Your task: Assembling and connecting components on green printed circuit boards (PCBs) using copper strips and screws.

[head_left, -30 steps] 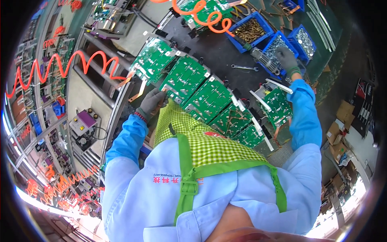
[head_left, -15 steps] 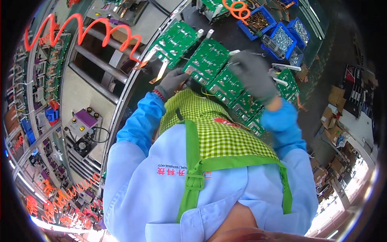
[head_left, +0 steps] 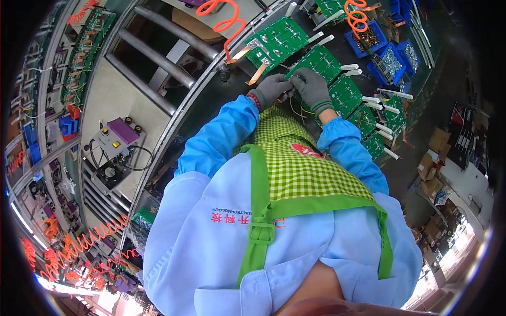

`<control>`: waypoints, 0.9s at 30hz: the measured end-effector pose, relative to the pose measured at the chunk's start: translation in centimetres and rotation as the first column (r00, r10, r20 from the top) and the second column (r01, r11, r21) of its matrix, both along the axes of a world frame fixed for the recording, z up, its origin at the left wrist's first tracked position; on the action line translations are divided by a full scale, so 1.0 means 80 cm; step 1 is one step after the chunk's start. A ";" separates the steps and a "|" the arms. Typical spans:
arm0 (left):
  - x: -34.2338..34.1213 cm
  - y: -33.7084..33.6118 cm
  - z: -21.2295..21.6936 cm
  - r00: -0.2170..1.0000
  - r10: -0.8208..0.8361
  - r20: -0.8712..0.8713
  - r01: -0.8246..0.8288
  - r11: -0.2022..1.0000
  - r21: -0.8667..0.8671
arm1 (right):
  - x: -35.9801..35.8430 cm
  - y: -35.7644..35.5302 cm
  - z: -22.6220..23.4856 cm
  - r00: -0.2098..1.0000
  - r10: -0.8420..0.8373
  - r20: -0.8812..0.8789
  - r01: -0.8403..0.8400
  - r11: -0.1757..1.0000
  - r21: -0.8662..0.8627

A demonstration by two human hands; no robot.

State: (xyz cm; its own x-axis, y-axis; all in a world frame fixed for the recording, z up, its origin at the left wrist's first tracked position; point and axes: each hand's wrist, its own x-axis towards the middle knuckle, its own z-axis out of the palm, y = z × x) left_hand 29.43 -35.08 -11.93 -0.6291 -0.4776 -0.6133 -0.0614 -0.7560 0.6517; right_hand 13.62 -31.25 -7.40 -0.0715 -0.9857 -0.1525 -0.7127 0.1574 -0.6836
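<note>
A row of green circuit boards with white tabs runs along the dark bench. My left hand (head_left: 272, 89), in a grey glove, pinches the near edge of the second green circuit board (head_left: 318, 62). My right hand (head_left: 311, 87), also gloved, meets it at the same edge, fingers closed on the board's lower left corner. Thin wires (head_left: 295, 108) hang below both hands. The first green circuit board (head_left: 276, 41) lies just to the left, with copper strips at its edge. More boards (head_left: 363, 113) continue to the right.
Blue bins (head_left: 390, 59) of small metal parts stand behind the boards. Orange coiled hoses (head_left: 224, 18) hang overhead. A purple-topped control box (head_left: 118, 134) sits at the left beyond metal rails (head_left: 158, 58). Cardboard boxes (head_left: 432, 174) lie on the floor at the right.
My right hand has come in from the blue bins at the right to the board edge beside my left hand. My head has tilted, shifting the bench upward in view.
</note>
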 end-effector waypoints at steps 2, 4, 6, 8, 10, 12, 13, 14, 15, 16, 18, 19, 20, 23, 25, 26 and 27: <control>0.002 0.000 0.005 1.000 0.011 -0.019 -0.010 1.000 0.023 | -0.005 -0.001 -0.007 0.988 -0.074 0.137 0.065 0.995 0.071; 0.000 -0.001 0.010 1.000 0.018 -0.016 -0.017 0.997 0.069 | -0.019 0.002 -0.011 0.952 -0.159 0.260 0.123 0.981 0.150; 0.003 -0.002 0.013 1.000 0.019 -0.005 -0.018 0.993 0.118 | -0.023 0.005 -0.001 0.849 -0.169 0.501 0.056 0.971 0.232; 0.005 -0.006 0.012 1.000 0.018 0.003 -0.018 0.997 0.074 | -0.014 0.004 0.021 0.906 -0.127 0.403 0.031 0.971 0.237; 0.006 -0.005 0.014 0.999 0.001 0.040 -0.003 0.999 0.052 | -0.008 0.004 0.021 0.949 -0.081 0.306 0.005 0.971 0.241; 0.004 -0.005 0.007 1.000 -0.009 0.019 0.008 0.999 0.054 | -0.003 0.007 0.006 0.976 -0.022 0.215 0.009 0.998 0.065; 0.003 -0.005 0.004 1.000 -0.016 0.000 0.016 0.998 0.056 | -0.005 0.008 0.002 0.976 -0.023 0.215 0.010 0.998 0.064; 0.003 -0.008 0.012 1.000 -0.025 0.015 0.024 0.999 0.045 | -0.006 0.006 0.001 0.980 0.010 0.198 -0.022 0.998 0.056; 0.002 -0.007 0.006 1.000 -0.019 0.016 0.018 0.999 0.043 | -0.006 0.004 0.000 0.982 0.044 0.181 -0.054 0.997 0.048; 0.001 -0.006 -0.003 1.000 -0.012 0.003 0.011 0.998 0.055 | -0.004 0.002 -0.002 0.982 0.051 0.182 -0.060 0.997 0.046; 0.000 -0.004 -0.003 1.000 0.005 -0.030 -0.004 0.999 0.053 | -0.002 0.002 -0.002 0.995 0.080 0.066 -0.078 0.996 -0.036; 0.000 -0.003 -0.004 0.999 0.012 -0.031 -0.011 0.999 0.053 | -0.002 0.001 -0.002 0.994 0.087 0.065 -0.085 0.996 -0.036; 0.001 -0.003 -0.003 0.999 -0.001 -0.041 0.003 0.999 0.048 | 0.000 -0.001 -0.001 0.995 0.097 0.022 -0.097 0.995 0.003; 0.003 -0.004 0.003 0.999 -0.002 -0.049 0.004 0.999 0.044 | 0.005 -0.004 0.000 0.996 0.090 0.009 -0.090 0.996 0.018; 0.004 -0.003 0.004 0.999 0.011 -0.046 -0.009 0.999 0.047 | 0.007 -0.002 -0.001 0.996 0.075 0.039 -0.075 0.997 -0.004; 0.003 -0.003 0.002 1.000 0.009 -0.030 -0.008 0.999 0.042 | 0.007 -0.001 -0.002 0.998 0.048 0.030 -0.048 0.999 -0.011; 0.001 -0.004 -0.001 1.000 0.007 -0.014 -0.006 0.999 0.038 | 0.006 0.000 -0.004 1.000 0.021 0.022 -0.020 1.000 -0.019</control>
